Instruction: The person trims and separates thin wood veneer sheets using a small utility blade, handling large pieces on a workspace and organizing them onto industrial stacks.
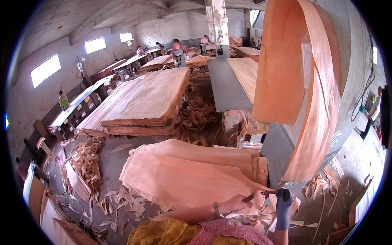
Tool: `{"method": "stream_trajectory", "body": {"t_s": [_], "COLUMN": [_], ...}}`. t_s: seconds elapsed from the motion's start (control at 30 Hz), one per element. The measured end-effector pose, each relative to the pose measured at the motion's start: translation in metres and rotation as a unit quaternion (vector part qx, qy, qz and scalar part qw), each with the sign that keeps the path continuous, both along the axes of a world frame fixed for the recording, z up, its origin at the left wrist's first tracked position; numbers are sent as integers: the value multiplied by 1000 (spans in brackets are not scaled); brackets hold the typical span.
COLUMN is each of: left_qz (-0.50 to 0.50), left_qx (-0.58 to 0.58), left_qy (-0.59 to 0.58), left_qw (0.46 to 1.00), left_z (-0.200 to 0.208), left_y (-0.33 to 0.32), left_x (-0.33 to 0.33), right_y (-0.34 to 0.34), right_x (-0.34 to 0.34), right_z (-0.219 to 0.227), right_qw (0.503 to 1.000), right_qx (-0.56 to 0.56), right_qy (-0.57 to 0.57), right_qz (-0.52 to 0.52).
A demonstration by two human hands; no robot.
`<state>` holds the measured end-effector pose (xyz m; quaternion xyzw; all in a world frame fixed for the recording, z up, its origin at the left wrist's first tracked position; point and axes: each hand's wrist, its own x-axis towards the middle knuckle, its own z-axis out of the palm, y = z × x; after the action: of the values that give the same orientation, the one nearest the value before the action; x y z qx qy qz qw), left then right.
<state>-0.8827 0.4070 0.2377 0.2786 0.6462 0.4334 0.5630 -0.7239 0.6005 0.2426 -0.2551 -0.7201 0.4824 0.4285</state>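
Observation:
A stack of thin pinkish-orange wood veneer sheets [183,171] lies in front of me, its top sheet tapering to a narrow corner at the right. My bare left hand [234,203] rests on the near right part of the sheets, its fingers stretched toward the right. A small dark piece [248,198] shows at its fingertips; I cannot tell what it is. My right hand [284,200], in a grey-blue glove, is closed on a dark, flat knife-like tool [268,192]. That tool points left, over the corner of the sheets.
A large curled veneer sheet [326,102] hangs over a grey board at the right. Beyond my stack stands a thick veneer pile [143,98]. Shavings [83,167] heap at the left, and more scraps [196,110] fill the gap behind. Several people work at far tables.

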Motion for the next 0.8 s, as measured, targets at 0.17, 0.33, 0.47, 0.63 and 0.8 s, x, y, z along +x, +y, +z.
{"method": "stream_trajectory", "body": {"t_s": [0.17, 0.33, 0.47, 0.63, 0.8], "left_qz": [187, 182, 208, 136, 75], "left_qx": [14, 83, 120, 156, 163], "left_qy": [-310, -165, -79, 13, 146], "left_qw": [932, 966, 967, 978, 973], "left_z": [15, 32, 51, 93, 90], "left_y": [15, 29, 26, 32, 45], "left_x": [-8, -17, -38, -47, -42], "right_y": [-55, -64, -53, -47, -48], "right_x": [-11, -8, -15, -32, -32], "right_z": [37, 33, 37, 57, 54], "right_qw": [892, 857, 970, 928, 908], "right_qx": [449, 510, 215, -268, -300], "right_qy": [-49, -60, -46, 38, 37], "right_qz": [28, 42, 105, 254, 290]}}
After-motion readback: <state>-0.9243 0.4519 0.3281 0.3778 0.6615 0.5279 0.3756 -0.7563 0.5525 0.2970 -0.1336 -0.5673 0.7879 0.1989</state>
